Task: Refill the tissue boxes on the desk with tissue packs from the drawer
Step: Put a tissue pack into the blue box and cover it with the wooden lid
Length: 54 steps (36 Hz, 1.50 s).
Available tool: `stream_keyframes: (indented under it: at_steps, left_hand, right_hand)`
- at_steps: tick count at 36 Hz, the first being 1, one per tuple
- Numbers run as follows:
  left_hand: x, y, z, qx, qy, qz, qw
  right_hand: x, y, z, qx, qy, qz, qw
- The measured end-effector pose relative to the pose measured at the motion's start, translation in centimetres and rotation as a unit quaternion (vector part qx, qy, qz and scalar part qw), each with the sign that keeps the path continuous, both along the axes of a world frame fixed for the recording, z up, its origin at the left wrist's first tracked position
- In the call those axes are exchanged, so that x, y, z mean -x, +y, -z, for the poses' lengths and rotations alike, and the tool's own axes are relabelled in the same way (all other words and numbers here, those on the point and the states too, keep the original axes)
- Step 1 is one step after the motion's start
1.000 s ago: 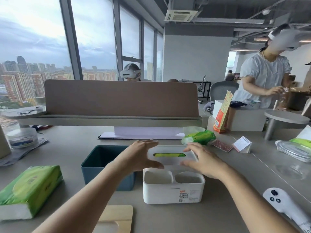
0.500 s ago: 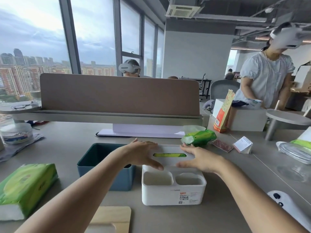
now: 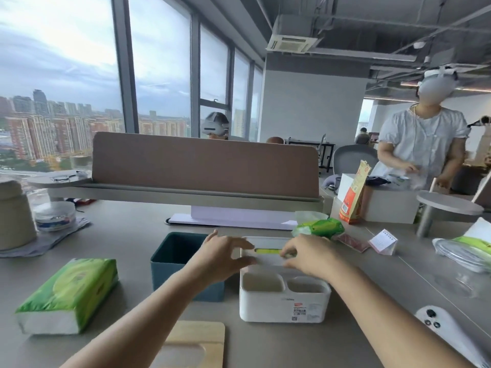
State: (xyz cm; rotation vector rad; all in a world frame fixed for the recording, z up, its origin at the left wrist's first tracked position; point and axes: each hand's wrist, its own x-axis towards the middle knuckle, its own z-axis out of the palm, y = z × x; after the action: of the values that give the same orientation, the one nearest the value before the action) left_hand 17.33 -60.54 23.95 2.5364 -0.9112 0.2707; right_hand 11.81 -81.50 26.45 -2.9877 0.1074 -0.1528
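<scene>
Hands press on the lid of a white tissue box [image 3: 284, 301] at mid-desk; the left hand [image 3: 223, 254] lies spread and flat on the lid's left end; the right hand [image 3: 309, 254] rests fingers-down beside the slot, gripping nothing; a green tissue pack [image 3: 69, 293] lies well left, beyond a teal bin [image 3: 170, 258].

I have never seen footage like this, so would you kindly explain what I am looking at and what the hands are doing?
There is no machine here: a person wears a camera on the head, looking down at their own bare arms. The left hand and right hand rest on the lid of a white tissue box, where green shows through the slot. Nothing is lifted. Beside it on the desk stand an open teal box and, further left, a green tissue pack.
</scene>
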Motion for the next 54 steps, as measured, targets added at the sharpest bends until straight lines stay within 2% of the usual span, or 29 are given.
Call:
stream_keyframes:
  at_steps: [4,12,19,22,27,35,40,45,49,54]
  left_hand:
    - [0.7,4.6,-0.8,0.089,-0.005,-0.055,0.994]
    - [1.6,15.1,-1.1,0.106,-0.03,-0.187,0.976]
    - [4.0,24.1,3.1,0.199,-0.043,-0.362,0.91]
    - [4.7,26.0,5.3,0.25,-0.023,-0.399,0.882]
    - [4.9,26.9,7.3,0.289,0.01,-0.427,0.857]
    - [4.5,26.4,7.6,0.23,0.083,-0.458,0.855]
    - [4.3,26.9,7.6,0.227,0.112,-0.454,0.854]
    - [5.1,28.5,8.5,0.305,0.119,-0.445,0.833]
    - [5.9,29.8,8.7,0.403,0.151,-0.415,0.801]
    - [6.0,29.9,8.1,0.501,0.143,-0.355,0.776]
  right_hand:
    - [-0.1,4.0,-0.9,-0.06,-0.063,-0.034,0.996]
    - [-2.5,15.2,-1.6,-0.123,-0.095,-0.151,0.976]
    - [-5.4,24.3,1.1,-0.188,-0.053,-0.251,0.948]
    - [-6.7,28.2,2.3,-0.2,-0.034,-0.279,0.938]
    - [-9.3,33.3,4.5,-0.2,-0.003,-0.285,0.937]
    - [-12.3,35.7,7.6,-0.194,0.055,-0.221,0.954]
    - [-12.2,35.9,8.1,-0.211,0.041,-0.21,0.954]
    - [-11.6,35.6,7.6,-0.229,0.049,-0.208,0.95]
    - [-10.8,35.7,7.1,-0.256,0.048,-0.215,0.941]
    - [-9.5,35.7,6.1,-0.255,0.003,-0.223,0.941]
